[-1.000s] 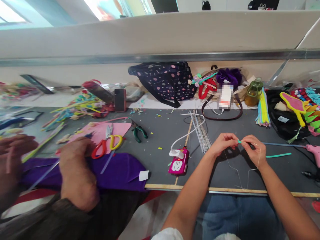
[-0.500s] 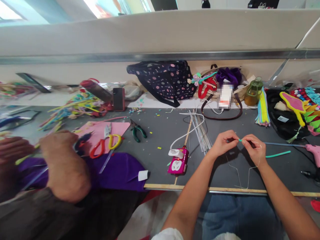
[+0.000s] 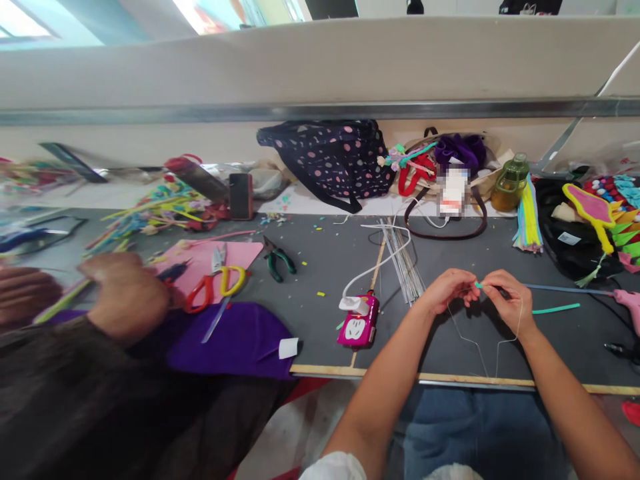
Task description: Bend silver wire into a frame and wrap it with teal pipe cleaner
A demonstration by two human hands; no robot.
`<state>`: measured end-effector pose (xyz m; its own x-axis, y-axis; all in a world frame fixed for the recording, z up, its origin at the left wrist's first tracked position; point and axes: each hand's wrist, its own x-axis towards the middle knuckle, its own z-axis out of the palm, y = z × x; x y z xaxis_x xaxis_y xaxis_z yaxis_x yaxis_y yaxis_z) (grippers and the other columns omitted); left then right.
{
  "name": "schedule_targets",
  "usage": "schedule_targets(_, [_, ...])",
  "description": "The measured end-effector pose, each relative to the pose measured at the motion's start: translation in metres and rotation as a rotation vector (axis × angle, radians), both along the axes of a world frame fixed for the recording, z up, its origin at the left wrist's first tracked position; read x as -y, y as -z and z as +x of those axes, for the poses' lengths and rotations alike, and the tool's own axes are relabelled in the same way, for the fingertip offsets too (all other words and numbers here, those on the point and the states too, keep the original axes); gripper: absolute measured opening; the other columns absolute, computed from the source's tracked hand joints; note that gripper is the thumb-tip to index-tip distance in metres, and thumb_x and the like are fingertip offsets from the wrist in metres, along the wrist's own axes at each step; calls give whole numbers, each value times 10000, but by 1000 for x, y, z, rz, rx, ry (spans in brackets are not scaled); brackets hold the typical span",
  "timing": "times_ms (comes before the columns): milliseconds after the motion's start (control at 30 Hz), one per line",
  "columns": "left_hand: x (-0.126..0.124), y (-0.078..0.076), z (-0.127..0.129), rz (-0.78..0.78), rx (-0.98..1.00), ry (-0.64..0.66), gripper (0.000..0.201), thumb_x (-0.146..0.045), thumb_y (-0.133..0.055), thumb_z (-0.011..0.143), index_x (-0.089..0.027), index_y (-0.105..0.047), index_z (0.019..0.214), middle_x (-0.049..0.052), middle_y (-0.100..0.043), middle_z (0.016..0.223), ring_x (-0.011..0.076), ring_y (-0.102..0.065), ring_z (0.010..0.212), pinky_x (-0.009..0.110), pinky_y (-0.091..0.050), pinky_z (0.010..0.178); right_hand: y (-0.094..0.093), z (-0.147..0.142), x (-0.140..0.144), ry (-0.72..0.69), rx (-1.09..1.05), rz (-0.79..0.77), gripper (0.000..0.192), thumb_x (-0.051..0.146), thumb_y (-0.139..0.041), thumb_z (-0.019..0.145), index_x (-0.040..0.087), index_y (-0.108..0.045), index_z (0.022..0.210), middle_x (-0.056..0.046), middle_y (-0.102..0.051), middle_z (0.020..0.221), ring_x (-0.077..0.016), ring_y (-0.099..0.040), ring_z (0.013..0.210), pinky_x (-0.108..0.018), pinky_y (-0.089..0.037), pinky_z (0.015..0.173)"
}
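Head cam: R hand [image 3: 505, 300] has thumb + fingertips pinched tight on sm. green bit [image 3: 479, 286], held just above dk grey table [image 3: 315, 327], near front edge, r. of ctr. L hand [image 3: 454, 291] is right beside it, fingers curled, index tip at the bit; can't tell if it's gripping or just touching. Thin bent wire [image 3: 479, 345] hangs below both hands, two legs running down twd table edge; can't tell how bit & wire join. Green strip [image 3: 556, 309] lies flat r. of R hand, w/ pink glue gun [image 3: 627, 305] beyond, partly cut off. L of the hands: bundle of wires [image 3: 403, 263], magenta power strip [image 3: 359, 323] w/ white plug in, then pliers [image 3: 279, 259] and red/yellow scissors [image 3: 217, 280]. Co-worker's hand [image 3: 120, 283], blurred, far l.
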<state>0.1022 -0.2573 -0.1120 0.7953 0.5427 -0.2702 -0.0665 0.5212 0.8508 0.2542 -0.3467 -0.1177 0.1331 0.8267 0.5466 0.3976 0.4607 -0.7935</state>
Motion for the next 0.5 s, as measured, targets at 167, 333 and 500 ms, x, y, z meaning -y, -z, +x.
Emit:
schedule_targets(167, [0,-1,-3,-34,10,38,345,-407,-769,631,-84,-656,679,47,-643,630,99,-559,504,219,-463,491,1,0,0,-27,3,-4,109,173,-614,883,229,-707,875,-30,-657,827,-178,-619,785,-328,-487,730])
schedule_targets(333, [-1,0,-4,-69,8,34,383,-421,-816,599,-92,-651,705,44,-657,638,100,-576,511,214,-468,499,3,1,0,-42,-2,-11,109,168,-615,883,230,-704,878,-30,-658,831,-176,-618,786,-326,-487,725])
schedule_targets(500, [-2,3,-6,-78,25,40,404,-420,-842,585,-91,-655,726,43,-656,642,104,-588,523,217,-481,510,2,1,0,-49,12,0,107,167,-612,883,228,-698,864,-31,-657,820,-177,-617,779,-327,-484,717])
